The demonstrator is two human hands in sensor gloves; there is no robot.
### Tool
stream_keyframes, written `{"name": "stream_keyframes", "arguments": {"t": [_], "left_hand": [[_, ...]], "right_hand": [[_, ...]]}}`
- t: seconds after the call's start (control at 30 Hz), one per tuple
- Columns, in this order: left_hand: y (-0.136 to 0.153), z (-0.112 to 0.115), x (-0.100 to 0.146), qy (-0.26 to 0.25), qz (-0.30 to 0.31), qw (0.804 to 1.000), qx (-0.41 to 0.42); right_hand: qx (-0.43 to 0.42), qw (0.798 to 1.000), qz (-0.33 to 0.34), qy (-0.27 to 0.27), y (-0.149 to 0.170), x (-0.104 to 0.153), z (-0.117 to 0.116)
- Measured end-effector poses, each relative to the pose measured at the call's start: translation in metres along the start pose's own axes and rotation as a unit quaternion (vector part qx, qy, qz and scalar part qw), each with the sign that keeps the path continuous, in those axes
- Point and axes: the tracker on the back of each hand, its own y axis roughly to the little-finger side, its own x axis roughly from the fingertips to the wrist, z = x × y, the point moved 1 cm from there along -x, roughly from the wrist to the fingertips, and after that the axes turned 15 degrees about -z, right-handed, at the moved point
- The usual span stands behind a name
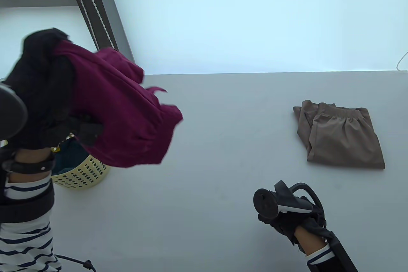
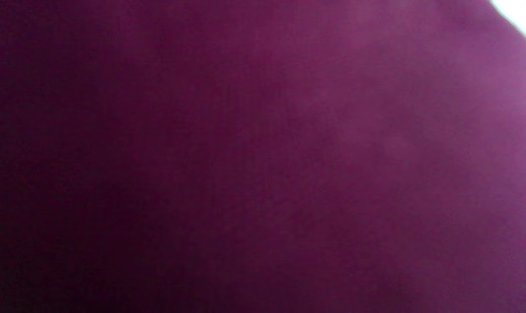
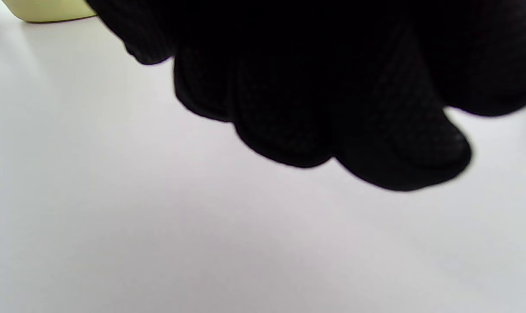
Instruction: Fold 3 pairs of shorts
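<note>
My left hand [image 1: 81, 128] is raised at the left of the table view and grips a crumpled pair of magenta shorts [image 1: 127, 119], which hangs in the air above the basket. That magenta cloth [image 2: 263, 156] fills the left wrist view, so the fingers are hidden there. A tan pair of shorts [image 1: 339, 135] lies folded on the table at the right. My right hand [image 1: 287, 217] is low over the table near the front edge, well short of the tan shorts. Its gloved fingers [image 3: 315, 108] hang loosely curled and hold nothing.
A pale yellow perforated basket [image 1: 83, 173] stands at the table's left edge with teal cloth [image 1: 70, 157] inside; its base shows in the right wrist view [image 3: 49, 11]. The grey table [image 1: 223, 157] ends at a far edge before a bright window.
</note>
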Motion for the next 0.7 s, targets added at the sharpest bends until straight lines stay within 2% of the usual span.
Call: {"name": "stream_keyframes", "arguments": {"t": [0.1,0.13,0.17,0.2,0.3,0.37,0.4,0.43,0.5,0.53,0.57,0.6,0.63,0.67,0.7], "left_hand": [[-0.001,0.074,0.004,0.135,-0.012,0.991,-0.007],[0.001,0.107,0.007,0.185,-0.015,0.983,-0.017],[0.003,0.124,0.008,0.204,-0.018,0.978,-0.029],[0.008,0.156,0.011,0.235,-0.026,0.970,-0.053],[0.026,0.222,0.015,0.319,-0.058,0.941,-0.100],[0.045,0.265,0.017,0.360,-0.101,0.908,-0.187],[0.051,0.280,0.019,0.363,-0.117,0.891,-0.247],[0.052,0.288,0.021,0.337,-0.117,0.887,-0.295],[0.039,0.304,0.031,0.229,-0.035,0.892,-0.389],[0.029,0.311,0.040,0.209,0.019,0.891,-0.402],[0.022,0.317,0.047,0.204,0.065,0.889,-0.405],[0.010,0.328,0.060,0.209,0.151,0.878,-0.403],[0.004,0.335,0.067,0.217,0.195,0.869,-0.401],[-0.002,0.347,0.078,0.239,0.239,0.852,-0.399],[-0.005,0.363,0.089,0.293,0.268,0.830,-0.393]], "right_hand": [[0.000,1.000,-0.006,0.004,0.003,0.000,0.001],[0.000,1.000,-0.009,0.006,0.005,0.000,0.001],[-0.001,1.000,-0.011,0.006,0.006,0.000,0.001],[-0.002,1.000,-0.015,0.004,0.008,-0.001,0.000],[-0.001,1.000,-0.025,0.003,0.013,-0.003,-0.001],[0.000,0.999,-0.033,0.004,0.016,-0.004,-0.002],[0.001,0.999,-0.037,0.005,0.017,-0.004,-0.002],[0.002,0.999,-0.039,0.006,0.018,-0.004,-0.002],[0.003,0.999,-0.041,0.008,0.018,-0.004,-0.002],[0.003,0.999,-0.040,0.008,0.018,-0.004,-0.001],[0.002,0.999,-0.038,0.008,0.018,-0.004,-0.002],[0.001,0.999,-0.036,0.007,0.017,-0.004,-0.002],[0.001,0.999,-0.034,0.005,0.017,-0.005,-0.002],[0.001,0.999,-0.032,0.002,0.017,-0.005,-0.003],[0.002,1.000,-0.031,-0.001,0.016,-0.005,-0.004]]}}
